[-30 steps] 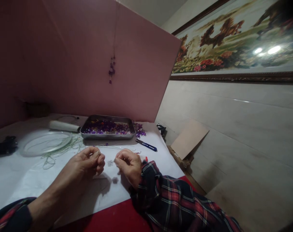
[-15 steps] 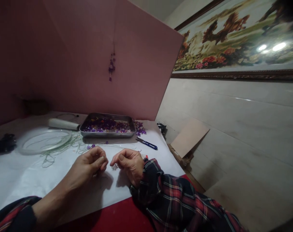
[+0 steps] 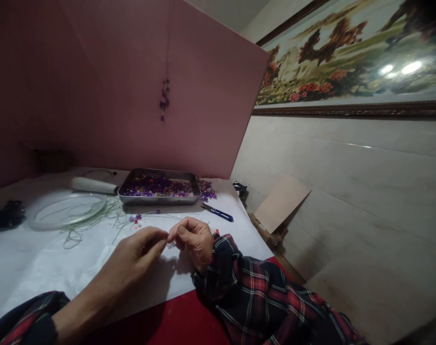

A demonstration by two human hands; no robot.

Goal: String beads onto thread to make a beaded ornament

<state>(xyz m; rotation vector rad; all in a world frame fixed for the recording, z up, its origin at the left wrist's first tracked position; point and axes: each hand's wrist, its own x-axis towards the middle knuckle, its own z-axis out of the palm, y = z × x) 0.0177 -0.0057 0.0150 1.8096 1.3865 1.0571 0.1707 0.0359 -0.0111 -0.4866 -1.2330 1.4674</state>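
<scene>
My right hand (image 3: 193,239) is closed in a pinch on a small cluster of clear beads (image 3: 171,245), which peeks out below its fingertips. From the left, my left hand (image 3: 140,254) meets it, thumb and forefinger pressed together at the edge of the cluster. Whether the left fingers grip a bead or a thread is too small to tell. Just beyond the hands, a few loose purple beads (image 3: 135,218) lie on the white sheet (image 3: 77,268). Farther back stands a metal tray (image 3: 160,200) full of purple and clear beads.
Thread snips (image 3: 218,212) lie right of the tray, near a pile of purple beads (image 3: 206,189). On the left are a coil of clear line (image 3: 66,211), tangled green thread (image 3: 95,215) and a white cone (image 3: 93,185). A purple bead strand (image 3: 164,99) hangs before the pink board (image 3: 203,115).
My left hand has moved right, and its fingertips now meet the right hand at the clear beads. A red bead and a pale one beside the purple ones have come into sight.
</scene>
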